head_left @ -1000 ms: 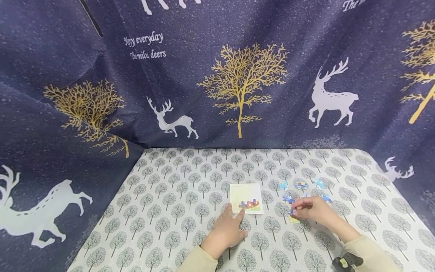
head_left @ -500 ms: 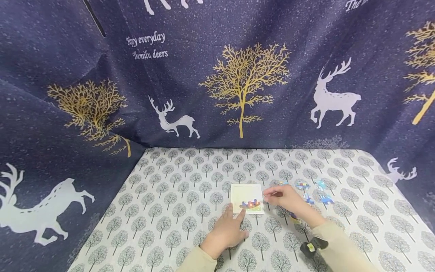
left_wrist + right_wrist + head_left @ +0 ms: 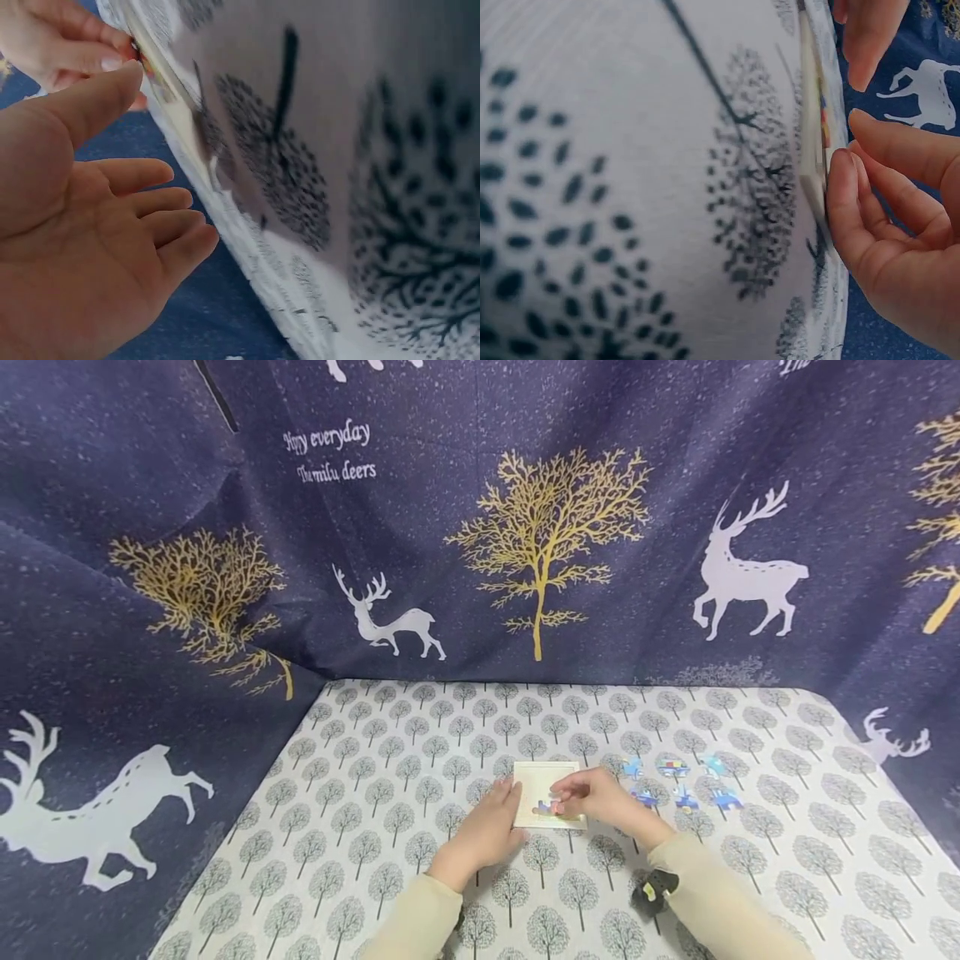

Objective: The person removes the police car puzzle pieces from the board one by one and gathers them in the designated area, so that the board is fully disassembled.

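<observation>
A square, pale puzzle tray (image 3: 534,775) lies on the table, with colourful puzzle pieces (image 3: 543,808) along its lower part. My left hand (image 3: 487,825) rests at the tray's left edge, fingers extended; the left wrist view shows its palm and straight fingers. Over the tray's lower right part, my right hand (image 3: 596,797) has its thumb and fingertips close together. They pinch a small puzzle piece, mostly hidden by the fingers. In the right wrist view, the right hand's fingertips (image 3: 844,159) are beside the tray's edge (image 3: 810,176).
To the right of the tray lie several loose blue puzzle pieces (image 3: 684,797) in two rows. A tree-patterned cloth (image 3: 375,827) covers the table. Behind it hangs a dark blue curtain (image 3: 450,510) with deer and trees. The right forearm hides part of the cloth.
My right hand has moved left from the loose pieces to over the tray. The left hand has shifted from the tray's lower left corner up along its left edge.
</observation>
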The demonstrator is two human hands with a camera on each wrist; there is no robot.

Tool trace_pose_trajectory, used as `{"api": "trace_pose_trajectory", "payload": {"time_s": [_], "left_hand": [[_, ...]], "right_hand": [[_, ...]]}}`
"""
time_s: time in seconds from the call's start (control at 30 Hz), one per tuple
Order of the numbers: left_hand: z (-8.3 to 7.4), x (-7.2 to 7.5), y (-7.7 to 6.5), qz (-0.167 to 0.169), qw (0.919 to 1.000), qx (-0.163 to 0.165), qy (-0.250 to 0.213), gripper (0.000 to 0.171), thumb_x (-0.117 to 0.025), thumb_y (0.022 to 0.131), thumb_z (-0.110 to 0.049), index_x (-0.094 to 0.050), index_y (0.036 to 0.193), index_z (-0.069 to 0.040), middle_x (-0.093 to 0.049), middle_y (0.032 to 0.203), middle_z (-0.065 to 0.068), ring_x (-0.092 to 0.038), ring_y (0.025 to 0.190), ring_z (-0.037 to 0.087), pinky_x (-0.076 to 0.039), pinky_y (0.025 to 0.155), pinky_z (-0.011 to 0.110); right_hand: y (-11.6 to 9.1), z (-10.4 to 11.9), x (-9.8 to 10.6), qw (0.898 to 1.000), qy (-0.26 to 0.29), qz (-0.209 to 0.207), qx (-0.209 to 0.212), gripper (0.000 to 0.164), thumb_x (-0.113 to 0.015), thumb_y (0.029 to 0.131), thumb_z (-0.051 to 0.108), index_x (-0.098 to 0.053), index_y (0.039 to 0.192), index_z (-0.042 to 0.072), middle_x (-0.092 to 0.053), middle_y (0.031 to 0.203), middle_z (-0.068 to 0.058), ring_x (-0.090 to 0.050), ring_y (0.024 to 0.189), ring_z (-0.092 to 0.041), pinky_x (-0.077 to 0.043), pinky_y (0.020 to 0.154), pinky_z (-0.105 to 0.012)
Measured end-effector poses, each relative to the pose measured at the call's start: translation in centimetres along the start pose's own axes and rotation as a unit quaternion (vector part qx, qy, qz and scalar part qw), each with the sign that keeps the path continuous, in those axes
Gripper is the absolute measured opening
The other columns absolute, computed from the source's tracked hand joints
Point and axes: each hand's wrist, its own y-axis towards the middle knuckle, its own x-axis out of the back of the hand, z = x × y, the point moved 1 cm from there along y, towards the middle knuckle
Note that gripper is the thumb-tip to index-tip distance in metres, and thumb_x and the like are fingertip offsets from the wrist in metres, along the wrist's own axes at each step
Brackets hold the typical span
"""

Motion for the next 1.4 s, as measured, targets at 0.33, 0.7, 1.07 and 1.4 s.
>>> {"api": "trace_pose_trajectory", "payload": {"time_s": [0.33,0.7,1.07,1.4], "left_hand": [[0.7,-0.1,1.2,0.024,0.9989,0.033,-0.024,0.065,-0.059,0.095,-0.026,-0.033,0.147,0.004,-0.026,0.155,0.021,-0.023,0.143,0.036,-0.024,0.116,0.047],[0.9,-0.7,1.4,0.016,0.9992,0.036,-0.007,0.065,-0.057,0.095,-0.028,-0.033,0.147,0.003,-0.027,0.154,0.019,-0.024,0.143,0.035,-0.024,0.115,0.047],[0.7,-0.5,1.4,0.018,0.9992,0.034,0.002,0.064,-0.057,0.095,-0.027,-0.033,0.147,0.003,-0.028,0.154,0.020,-0.025,0.142,0.036,-0.025,0.115,0.046],[0.7,-0.6,1.4,0.017,0.9989,0.042,0.012,0.064,-0.056,0.096,-0.030,-0.033,0.148,0.000,-0.027,0.155,0.019,-0.025,0.142,0.036,-0.026,0.115,0.047]], "right_hand": [[0.5,-0.4,-0.3,0.998,-0.067,-0.011,0.001,0.023,-0.080,0.072,0.004,-0.074,0.094,0.001,-0.065,0.075,0.001,-0.057,0.065,-0.010,-0.051,0.057,-0.021],[0.4,0.0,-0.3,0.999,-0.045,0.021,0.007,0.020,-0.073,0.071,-0.006,-0.069,0.088,0.002,-0.062,0.076,-0.004,-0.054,0.067,-0.013,-0.049,0.061,-0.022],[0.3,0.8,-0.3,1.000,0.012,0.023,-0.006,0.012,-0.074,0.079,0.004,-0.066,0.088,0.001,-0.068,0.080,-0.009,-0.061,0.074,-0.018,-0.050,0.072,-0.029],[-0.8,0.5,1.7,0.995,0.098,-0.003,-0.033,0.027,-0.068,0.088,0.015,-0.062,0.107,-0.002,-0.067,0.096,-0.012,-0.064,0.083,-0.028,-0.053,0.081,-0.041]]}}
